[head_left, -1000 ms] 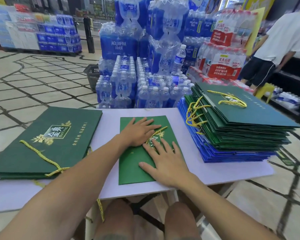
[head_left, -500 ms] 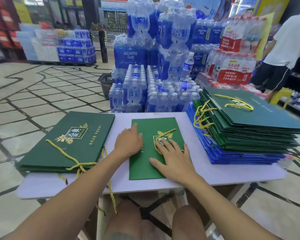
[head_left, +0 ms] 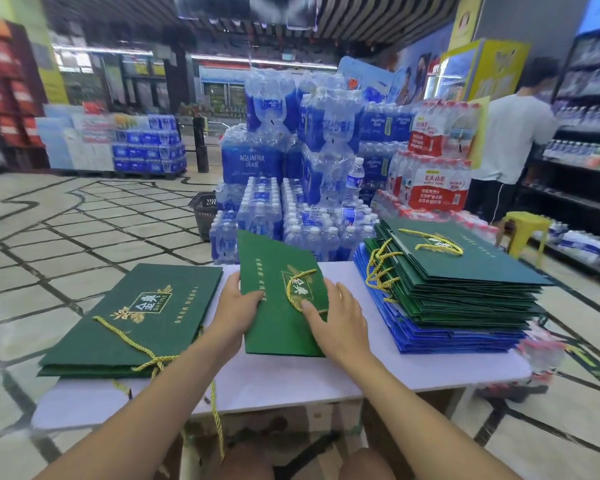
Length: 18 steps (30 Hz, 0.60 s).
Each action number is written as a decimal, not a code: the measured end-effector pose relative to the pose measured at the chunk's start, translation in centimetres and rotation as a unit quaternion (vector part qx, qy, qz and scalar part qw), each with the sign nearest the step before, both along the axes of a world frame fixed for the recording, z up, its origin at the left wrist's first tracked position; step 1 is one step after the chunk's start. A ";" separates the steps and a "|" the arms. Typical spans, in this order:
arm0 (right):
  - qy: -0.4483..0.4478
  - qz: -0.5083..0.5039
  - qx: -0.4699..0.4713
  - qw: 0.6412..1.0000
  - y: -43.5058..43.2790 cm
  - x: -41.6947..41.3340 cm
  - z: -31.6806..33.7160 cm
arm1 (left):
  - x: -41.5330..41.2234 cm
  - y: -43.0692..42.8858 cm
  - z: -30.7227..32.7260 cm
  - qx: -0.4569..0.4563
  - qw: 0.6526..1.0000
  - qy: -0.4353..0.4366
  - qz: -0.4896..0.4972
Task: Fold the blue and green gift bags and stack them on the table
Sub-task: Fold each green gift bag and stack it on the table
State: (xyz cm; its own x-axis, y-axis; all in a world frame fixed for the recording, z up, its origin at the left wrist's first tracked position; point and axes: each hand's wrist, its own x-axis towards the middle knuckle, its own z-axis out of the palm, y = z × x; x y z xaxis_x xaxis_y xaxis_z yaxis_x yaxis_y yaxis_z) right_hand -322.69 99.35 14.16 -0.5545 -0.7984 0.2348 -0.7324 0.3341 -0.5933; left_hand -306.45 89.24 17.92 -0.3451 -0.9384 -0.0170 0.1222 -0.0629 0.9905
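- The folded green bag (head_left: 278,306) sits at the centre of the frame, held over the white table (head_left: 291,386). Its far edge is tilted up and its near edge is low, close to the tabletop.
- The left hand (head_left: 238,303) grips the bag's left edge with the thumb on the top face. The fingers beneath are hidden.
- The right hand (head_left: 340,317) holds the right side with its thumb pressed on the face beside the gold cord (head_left: 300,289). Its fingers wrap the right edge.
- The step in hand looks like the carry: folding seems done and the bag is being taken to the pile.
- The stack (head_left: 465,282) stands at centre right of the frame, with green bags over blue layers, just beside the right hand.
- The next move probably calls for lifting the bag above the stack's top, swinging it right and setting it down square.
- Loose yellow cords hang off the stack's left side, facing the bag, and could snag its edge or end up trapped under it.
- The flat green bags (head_left: 136,317) lie at the lower left of the table, apparently waiting to be folded. One cord dangles over the front edge.
- Behind the table, at upper centre, are the water packs (head_left: 291,161), with a dark basket (head_left: 205,209) on the floor to their left.
- A person in white (head_left: 513,133) and a yellow stool (head_left: 523,226) are at the right, well apart from the work.
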 end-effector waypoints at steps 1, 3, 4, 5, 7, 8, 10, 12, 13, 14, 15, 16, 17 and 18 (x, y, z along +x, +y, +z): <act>-0.044 0.003 -0.005 0.999 -0.4 -0.1 1.2 | 0.3 -0.2 1.3 -0.013 1.000 0.021 0.009; -0.112 0.029 -0.037 0.993 -1.3 -0.2 4.3 | 0.9 -0.6 4.3 -0.043 0.998 0.041 0.025; -0.117 0.035 -0.054 0.991 -1.6 -0.4 6.1 | 0.9 -0.8 5.8 -0.063 0.997 0.043 0.030; -0.108 0.035 -0.067 0.991 -1.8 -0.8 8.0 | 0.8 -0.9 7.4 -0.084 0.995 0.047 0.035; -0.078 0.024 -0.086 0.993 -1.7 -2.3 12.4 | -0.3 -0.9 10.5 -0.117 0.990 0.065 0.039; -0.062 0.017 -0.098 0.993 -1.3 -3.4 14.6 | -1.3 -1.0 11.9 -0.125 0.988 0.078 0.038; -0.028 -0.002 -0.116 0.993 0.3 -5.8 19.0 | -4.2 -0.7 14.6 -0.142 0.985 0.096 0.026; 0.001 -0.026 -0.118 0.993 2.7 -8.4 22.5 | -7.8 0.1 16.7 -0.170 0.983 0.073 0.005; 0.012 -0.039 -0.116 0.992 4.1 -9.8 23.8 | -9.7 0.7 17.4 -0.183 0.982 0.054 -0.009; 0.023 -0.054 -0.113 0.992 5.6 -11.1 24.8 | -11.7 1.3 18.0 -0.193 0.980 0.035 -0.028; 0.033 -0.071 -0.109 0.991 7.0 -12.5 25.4 | -13.7 1.9 18.3 -0.202 0.978 0.016 -0.051; 0.041 -0.090 -0.100 0.990 8.4 -13.9 25.7 | -15.6 2.2 18.3 -0.210 0.975 -0.012 -0.073; 0.045 -0.108 -0.089 0.989 9.6 -15.1 25.6 | -17.6 2.4 17.9 -0.216 0.971 -0.045 -0.090; 0.046 -0.128 -0.073 0.988 10.6 -16.3 25.2 | -19.7 1.9 17.0 -0.221 0.967 -0.072 -0.102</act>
State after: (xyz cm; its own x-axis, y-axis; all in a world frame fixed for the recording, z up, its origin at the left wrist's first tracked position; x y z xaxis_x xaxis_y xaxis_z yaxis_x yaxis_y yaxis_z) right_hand -339.02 109.94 39.38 -0.7044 -0.5891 0.3960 -0.6882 0.4302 -0.5842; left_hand -326.17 91.16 34.90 -0.5474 -0.7778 0.3088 0.0112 0.3621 0.9321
